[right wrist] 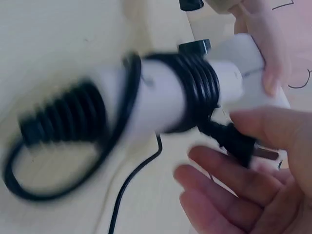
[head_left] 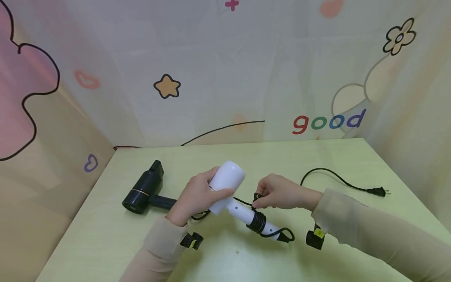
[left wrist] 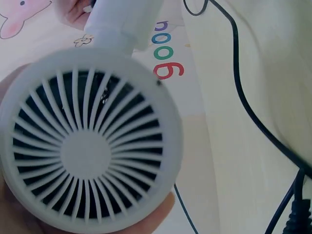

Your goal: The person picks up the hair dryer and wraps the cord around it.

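The left hand (head_left: 199,194) grips the white hair dryer (head_left: 229,177) by its head and holds it above the table (head_left: 225,260), with the handle sloping down to the right. The black cord (head_left: 258,222) is wound around this handle. The right hand (head_left: 278,192) pinches its plug (right wrist: 240,146) between thumb and fingers, beside the handle. The black hair dryer (head_left: 141,192) lies on the table at left
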`<state>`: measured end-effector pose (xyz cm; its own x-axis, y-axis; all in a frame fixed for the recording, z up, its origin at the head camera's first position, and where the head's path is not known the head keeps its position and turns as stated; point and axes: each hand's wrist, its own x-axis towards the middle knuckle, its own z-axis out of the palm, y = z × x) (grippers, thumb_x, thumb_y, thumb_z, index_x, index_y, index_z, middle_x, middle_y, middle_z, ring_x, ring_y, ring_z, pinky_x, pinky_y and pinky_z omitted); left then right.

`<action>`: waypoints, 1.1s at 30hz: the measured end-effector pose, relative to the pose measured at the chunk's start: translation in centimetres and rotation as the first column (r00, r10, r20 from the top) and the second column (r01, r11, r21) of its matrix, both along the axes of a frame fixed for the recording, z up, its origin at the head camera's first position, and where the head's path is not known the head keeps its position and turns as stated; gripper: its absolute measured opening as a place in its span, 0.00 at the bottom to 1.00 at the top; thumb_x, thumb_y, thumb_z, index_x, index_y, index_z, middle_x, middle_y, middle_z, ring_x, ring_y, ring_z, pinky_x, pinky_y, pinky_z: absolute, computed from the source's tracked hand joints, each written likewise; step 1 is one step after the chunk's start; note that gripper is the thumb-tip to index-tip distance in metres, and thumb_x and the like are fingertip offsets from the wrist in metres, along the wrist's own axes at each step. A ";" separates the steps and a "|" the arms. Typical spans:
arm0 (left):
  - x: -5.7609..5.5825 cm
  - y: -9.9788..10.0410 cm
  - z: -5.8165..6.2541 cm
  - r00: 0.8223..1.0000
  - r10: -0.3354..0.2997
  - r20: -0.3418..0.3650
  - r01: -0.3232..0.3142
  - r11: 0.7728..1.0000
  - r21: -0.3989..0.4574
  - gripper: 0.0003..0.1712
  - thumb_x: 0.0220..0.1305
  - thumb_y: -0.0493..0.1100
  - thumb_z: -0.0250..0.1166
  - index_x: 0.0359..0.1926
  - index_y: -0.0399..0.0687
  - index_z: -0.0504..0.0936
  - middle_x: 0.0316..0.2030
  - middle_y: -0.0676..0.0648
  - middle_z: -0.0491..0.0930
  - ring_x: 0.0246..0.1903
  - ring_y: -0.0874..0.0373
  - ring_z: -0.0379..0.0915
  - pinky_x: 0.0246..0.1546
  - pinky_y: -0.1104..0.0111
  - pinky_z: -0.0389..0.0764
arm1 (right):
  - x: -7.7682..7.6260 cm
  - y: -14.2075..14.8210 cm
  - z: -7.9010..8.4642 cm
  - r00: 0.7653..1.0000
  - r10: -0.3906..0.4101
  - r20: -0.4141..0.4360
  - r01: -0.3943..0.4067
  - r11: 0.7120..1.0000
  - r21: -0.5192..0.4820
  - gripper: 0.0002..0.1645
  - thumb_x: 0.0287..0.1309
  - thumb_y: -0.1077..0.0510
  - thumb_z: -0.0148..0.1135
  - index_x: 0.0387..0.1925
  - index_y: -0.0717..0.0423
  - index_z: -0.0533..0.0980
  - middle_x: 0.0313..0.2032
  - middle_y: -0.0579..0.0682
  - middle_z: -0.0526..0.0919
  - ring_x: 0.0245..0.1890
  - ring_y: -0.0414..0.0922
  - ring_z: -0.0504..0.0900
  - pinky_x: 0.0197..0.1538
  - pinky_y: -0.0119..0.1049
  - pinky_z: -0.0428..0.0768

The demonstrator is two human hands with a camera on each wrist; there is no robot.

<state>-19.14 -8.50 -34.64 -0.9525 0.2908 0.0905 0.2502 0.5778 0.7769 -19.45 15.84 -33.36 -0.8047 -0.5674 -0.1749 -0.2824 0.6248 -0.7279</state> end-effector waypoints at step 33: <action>-1.3 1.8 -1.9 0.986 0.162 -0.036 -0.159 0.984 0.076 0.44 0.55 0.59 0.67 0.68 0.49 0.61 0.49 0.41 0.78 0.37 0.50 0.78 0.29 0.65 0.80 | 3.3 -1.7 -6.2 0.650 -0.152 -0.745 0.284 0.957 0.052 0.35 0.39 0.54 0.78 0.47 0.65 0.72 0.35 0.54 0.83 0.30 0.43 0.81 0.32 0.36 0.80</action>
